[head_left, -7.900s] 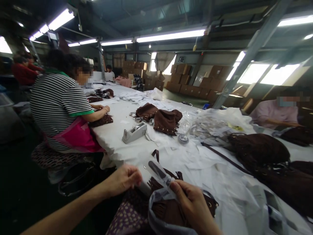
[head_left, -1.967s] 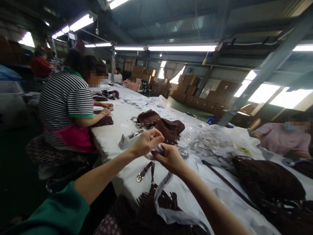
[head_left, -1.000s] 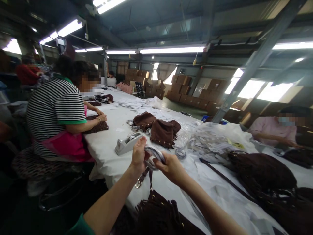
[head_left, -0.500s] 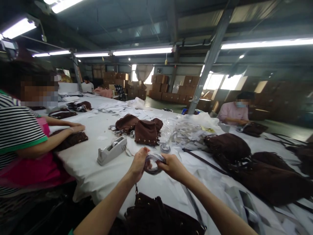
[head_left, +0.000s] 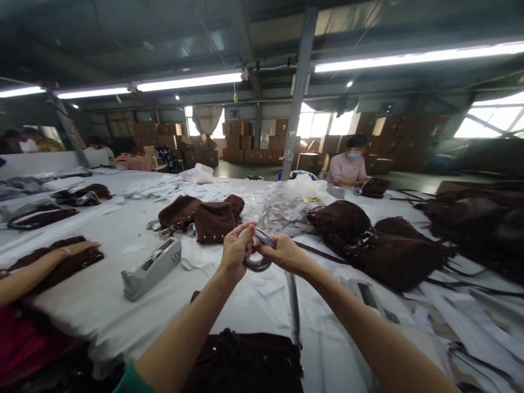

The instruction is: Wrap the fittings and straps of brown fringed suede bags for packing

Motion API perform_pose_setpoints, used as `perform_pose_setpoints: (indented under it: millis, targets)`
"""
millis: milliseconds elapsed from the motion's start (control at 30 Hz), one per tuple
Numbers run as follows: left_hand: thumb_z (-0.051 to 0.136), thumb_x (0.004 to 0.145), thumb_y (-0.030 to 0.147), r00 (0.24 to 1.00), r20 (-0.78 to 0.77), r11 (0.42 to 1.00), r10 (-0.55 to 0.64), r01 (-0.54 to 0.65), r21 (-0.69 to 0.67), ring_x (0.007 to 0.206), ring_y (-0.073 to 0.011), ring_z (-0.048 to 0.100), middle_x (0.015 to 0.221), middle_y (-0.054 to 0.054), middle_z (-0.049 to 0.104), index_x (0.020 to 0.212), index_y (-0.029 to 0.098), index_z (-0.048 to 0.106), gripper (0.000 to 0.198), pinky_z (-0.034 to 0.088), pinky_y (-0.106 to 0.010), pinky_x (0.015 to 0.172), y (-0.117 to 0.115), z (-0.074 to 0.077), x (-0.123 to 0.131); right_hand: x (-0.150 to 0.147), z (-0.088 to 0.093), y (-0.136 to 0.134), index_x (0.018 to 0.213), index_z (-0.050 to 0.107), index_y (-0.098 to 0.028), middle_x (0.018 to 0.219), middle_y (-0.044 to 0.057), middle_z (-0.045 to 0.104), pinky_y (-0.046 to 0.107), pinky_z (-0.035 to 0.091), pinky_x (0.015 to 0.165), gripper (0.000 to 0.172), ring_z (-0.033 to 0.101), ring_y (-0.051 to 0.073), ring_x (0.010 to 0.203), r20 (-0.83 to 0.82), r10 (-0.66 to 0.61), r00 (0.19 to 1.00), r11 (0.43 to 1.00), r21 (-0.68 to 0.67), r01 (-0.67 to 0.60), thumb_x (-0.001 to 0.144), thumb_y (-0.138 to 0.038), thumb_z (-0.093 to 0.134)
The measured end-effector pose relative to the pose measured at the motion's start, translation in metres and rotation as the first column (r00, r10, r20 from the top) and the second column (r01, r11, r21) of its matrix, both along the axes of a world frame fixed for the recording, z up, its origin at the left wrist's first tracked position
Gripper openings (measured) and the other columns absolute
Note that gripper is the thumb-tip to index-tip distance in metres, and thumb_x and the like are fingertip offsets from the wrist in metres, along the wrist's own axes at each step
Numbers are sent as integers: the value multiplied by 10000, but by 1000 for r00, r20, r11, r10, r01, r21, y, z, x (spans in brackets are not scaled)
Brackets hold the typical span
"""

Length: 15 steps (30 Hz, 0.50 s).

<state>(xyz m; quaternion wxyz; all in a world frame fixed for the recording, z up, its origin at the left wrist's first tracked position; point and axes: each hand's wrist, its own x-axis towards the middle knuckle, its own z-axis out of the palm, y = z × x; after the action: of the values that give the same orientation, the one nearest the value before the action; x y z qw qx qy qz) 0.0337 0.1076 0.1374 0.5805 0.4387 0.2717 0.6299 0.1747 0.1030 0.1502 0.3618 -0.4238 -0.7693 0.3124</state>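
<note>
My left hand (head_left: 238, 250) and my right hand (head_left: 284, 252) meet over the table, both closed on a greyish, shiny coiled strap (head_left: 258, 266). The left fingers pinch the coil's left side, while the right thumb and fingers grip its upper right. A length of strap hangs below the hands to the dark brown bag (head_left: 249, 363) at the table's near edge. Gold-coloured eyelets show along that bag's top; its lower part is cut off by the frame. Beyond my hands lie brown bags (head_left: 213, 221), and a grey tape dispenser (head_left: 151, 268) stands to the left.
More brown bags (head_left: 401, 251) are heaped on the right, near a second tape dispenser (head_left: 370, 297). Loose white paper and clear plastic (head_left: 286, 210) lie mid-table. A co-worker's arm (head_left: 45, 273) reaches over a bag at left; another person (head_left: 347, 166) sits beyond the post (head_left: 301, 87).
My view has swung right, so the scene sits further left. The coil has tilted and looks smaller and tighter between my hands. Both hands still hold it.
</note>
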Motion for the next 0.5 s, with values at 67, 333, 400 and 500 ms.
perform_pose_setpoints:
  millis: [67,333,400,500]
  targets:
    - [750,654,451,998,35,998,-53,55,-38,332,-17,292,414,99,401,939,120,616,458,210,-140,355,2,-10,7,10,-15,-5,671,574,-135,563,-46,440,184,261,456,214,348,70,502,-24,-67,997,998,-14,67,782,-302,502]
    - [734,642,501,525,-635,805,-567,516,-292,438,-113,525,539,-3,590,958,147,619,488,375,-179,408,13,-2,9,39,-39,-15,728,707,-175,587,-20,595,195,316,513,156,447,95,538,336,-68,940,998,7,70,671,-144,566]
    - [747,624,489,468,-715,826,-520,491,-279,376,-77,433,486,26,535,927,136,637,478,303,-159,356,16,-1,15,39,-38,-15,711,704,-165,557,-35,564,189,308,493,164,426,88,520,287,-40,957,998,-26,50,641,-121,563]
    - [724,646,508,526,-636,810,-565,500,-306,360,-47,358,507,44,489,951,128,647,493,276,-157,341,15,-11,21,44,-41,-17,736,690,-147,589,-41,534,181,317,497,138,420,86,543,124,62,990,994,-95,-51,715,-214,571]
